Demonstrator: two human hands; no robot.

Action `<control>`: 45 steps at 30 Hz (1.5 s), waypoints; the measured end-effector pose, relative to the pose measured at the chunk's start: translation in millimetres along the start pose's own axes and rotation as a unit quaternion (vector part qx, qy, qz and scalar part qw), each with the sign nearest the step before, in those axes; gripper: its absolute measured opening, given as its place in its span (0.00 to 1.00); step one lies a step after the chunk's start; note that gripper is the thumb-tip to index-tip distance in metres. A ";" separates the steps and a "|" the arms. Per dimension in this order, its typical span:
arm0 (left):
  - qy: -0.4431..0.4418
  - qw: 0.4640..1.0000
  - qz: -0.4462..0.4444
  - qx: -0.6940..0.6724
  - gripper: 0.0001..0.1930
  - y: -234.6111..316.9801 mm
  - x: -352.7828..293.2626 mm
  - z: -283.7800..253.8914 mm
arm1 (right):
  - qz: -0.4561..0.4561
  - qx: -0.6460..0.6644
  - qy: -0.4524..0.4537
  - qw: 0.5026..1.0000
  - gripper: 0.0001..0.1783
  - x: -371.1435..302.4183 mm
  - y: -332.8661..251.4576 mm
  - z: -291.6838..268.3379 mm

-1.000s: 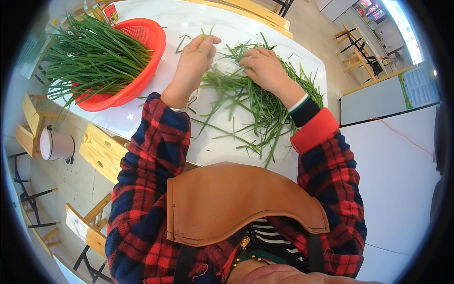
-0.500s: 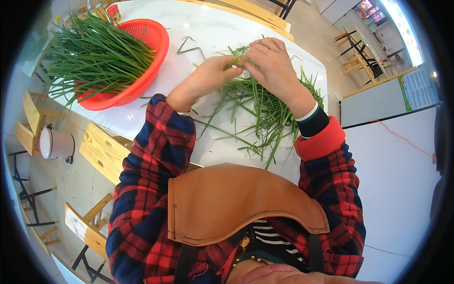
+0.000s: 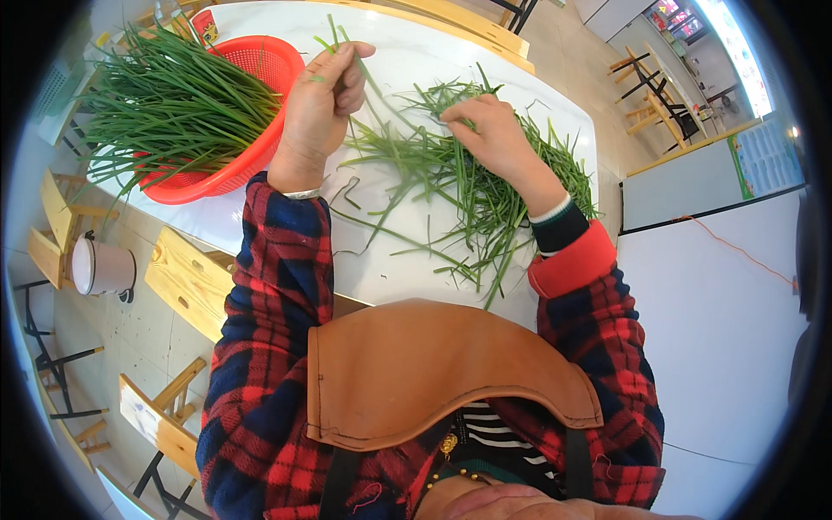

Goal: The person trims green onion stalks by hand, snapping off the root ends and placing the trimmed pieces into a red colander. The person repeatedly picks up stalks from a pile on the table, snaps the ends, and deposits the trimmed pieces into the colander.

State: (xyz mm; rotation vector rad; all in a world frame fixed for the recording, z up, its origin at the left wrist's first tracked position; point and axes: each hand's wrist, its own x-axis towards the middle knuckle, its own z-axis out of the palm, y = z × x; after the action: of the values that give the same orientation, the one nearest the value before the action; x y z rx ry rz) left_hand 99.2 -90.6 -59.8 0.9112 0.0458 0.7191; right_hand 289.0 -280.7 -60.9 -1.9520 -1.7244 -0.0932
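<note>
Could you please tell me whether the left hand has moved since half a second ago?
Yes: judged against the red basket, the left hand has moved leftward, closer to it, and farther up the picture.

Held stalks (image 3: 333, 33) — few, slender, green. Pinched between thumb and fingers of the left hand (image 3: 321, 104), bright tips poking above the grip, longer lengths slanting down to the right, blurred.

Loose pile of green stalks (image 3: 485, 195) — long, thin, tangled. Lies spread on the white tabletop (image 3: 373, 277), densest toward the right, single strands straying left and nearer. Upper part partly hidden by the right hand (image 3: 494, 139); left fringe blurred.
</note>
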 end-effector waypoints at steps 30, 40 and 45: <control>-0.025 0.927 0.055 0.370 0.13 -19.0 -9.7 24.5 | 0.094 0.442 0.078 0.888 0.11 29.6 -45.5 -0.9; 0.027 0.994 0.057 -0.087 0.15 18.2 2.3 -13.9 | -0.071 -0.175 -0.106 0.976 0.18 -14.7 -20.7 24.1; 0.026 0.995 0.048 -0.078 0.16 13.7 3.1 -13.2 | -0.024 -0.133 -0.051 0.989 0.12 -16.0 6.5 -3.3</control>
State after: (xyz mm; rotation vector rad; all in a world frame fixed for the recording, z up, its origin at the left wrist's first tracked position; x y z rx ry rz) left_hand 89.7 -74.0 -57.3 0.7496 -0.0087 0.8239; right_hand 293.1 -296.8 -66.5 -2.1380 -1.9084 -0.2569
